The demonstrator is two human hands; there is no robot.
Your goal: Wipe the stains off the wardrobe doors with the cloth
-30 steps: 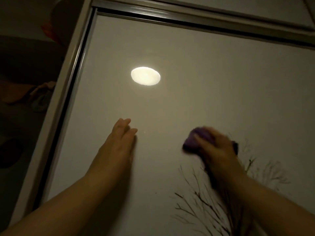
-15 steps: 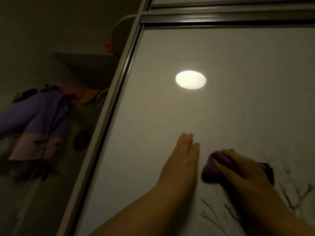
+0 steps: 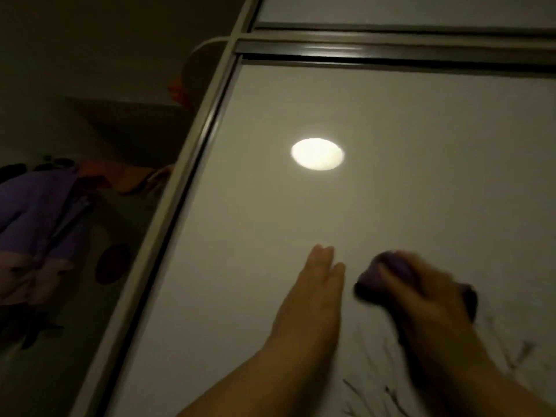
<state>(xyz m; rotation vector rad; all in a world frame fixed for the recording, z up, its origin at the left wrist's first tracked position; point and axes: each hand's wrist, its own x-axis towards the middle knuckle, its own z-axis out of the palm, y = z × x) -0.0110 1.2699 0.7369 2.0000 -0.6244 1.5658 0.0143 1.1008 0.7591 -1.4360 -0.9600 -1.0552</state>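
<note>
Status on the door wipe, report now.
Left hand flat on door, open. Right hand grips cloth against door, blurred. Left hand close beside cloth; no other obstruction seen.

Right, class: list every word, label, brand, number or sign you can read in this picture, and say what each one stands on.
None can be read.
The wardrobe door bears only a branch drawing and a bright oval glare, no lettering.
The purple cloth under the right hand is blurred and shows no label.
The purple garment at the left shows no print.
</note>
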